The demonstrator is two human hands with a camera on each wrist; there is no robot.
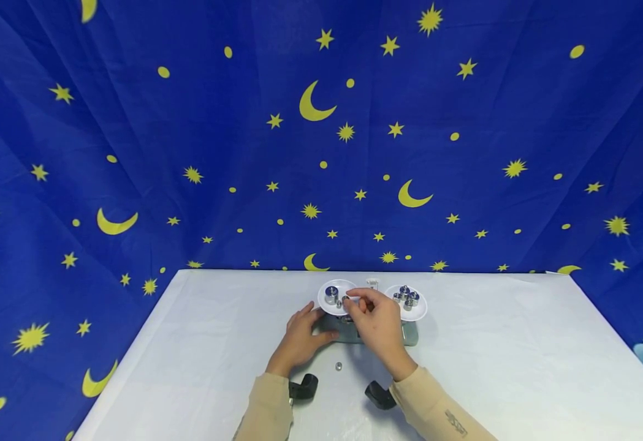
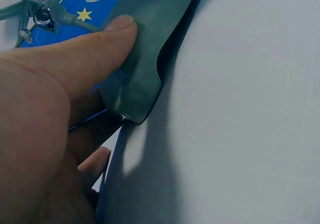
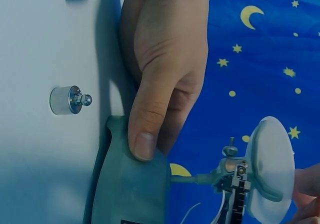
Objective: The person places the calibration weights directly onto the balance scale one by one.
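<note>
A grey-green balance scale (image 1: 349, 334) with two white pans stands on the table. My left hand (image 1: 299, 340) grips the left end of its base (image 2: 150, 24), thumb on the front face and fingers behind. Over the left pan (image 1: 323, 308), my right hand (image 1: 379, 321) pinches a small metal weight (image 1: 346, 299), mostly hidden by the fingertips. A larger weight (image 1: 331, 295) and a tiny weight (image 1: 339, 304) stand in that pan. Several metal weights (image 1: 408, 304) are grouped in the right pan (image 1: 423, 311). One knobbed weight (image 3: 62, 100) stands on the table before the scale.
The white tabletop (image 1: 189, 367) stretches out on both sides of the scale. A blue curtain (image 1: 266, 153) with yellow moons and stars hangs behind it. Black wrist mounts (image 1: 303, 387) jut inward below both hands.
</note>
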